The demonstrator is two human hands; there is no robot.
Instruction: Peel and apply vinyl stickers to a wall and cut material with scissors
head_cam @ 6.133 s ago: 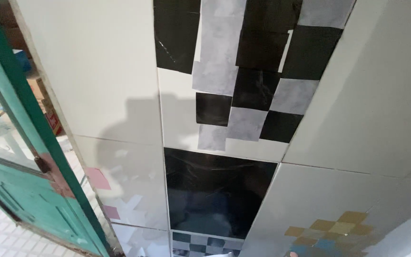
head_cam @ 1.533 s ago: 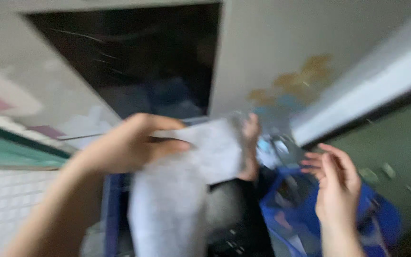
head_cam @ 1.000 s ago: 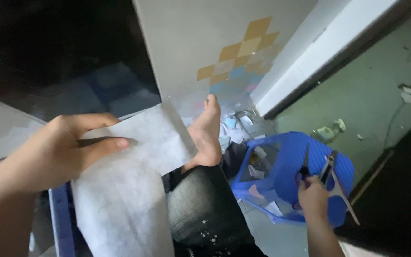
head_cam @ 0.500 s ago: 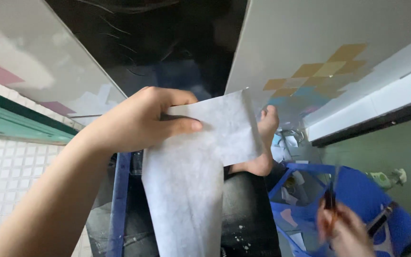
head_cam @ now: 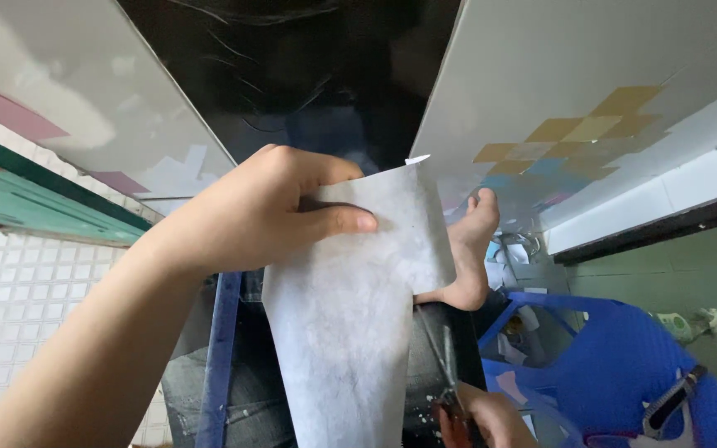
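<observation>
Nearest, at the bottom edge, my right hand (head_cam: 483, 419) is closed around the handles of a pair of scissors (head_cam: 446, 377); the blades point upward beside the right edge of the grey sheet (head_cam: 350, 307), and I cannot tell whether they touch it. My left hand (head_cam: 263, 211) comes in from the lower left and pinches the upper part of the sheet, thumb on top and fingers (head_cam: 338, 222) pressed flat on its face. The sheet hangs from this grip down over my lap. Beneath it lie my dark speckled trousers (head_cam: 209, 390) and a blue bar (head_cam: 219, 365) running along my left thigh. My bare foot (head_cam: 466, 253) rests just beyond the sheet's right edge. To the right stands a blue plastic basket (head_cam: 624, 373) holding paper scraps. Farthest, the wall carries a glossy black tile (head_cam: 309, 75) between pale tiles (head_cam: 558, 58) patched with coloured squares (head_cam: 574, 137).
</observation>
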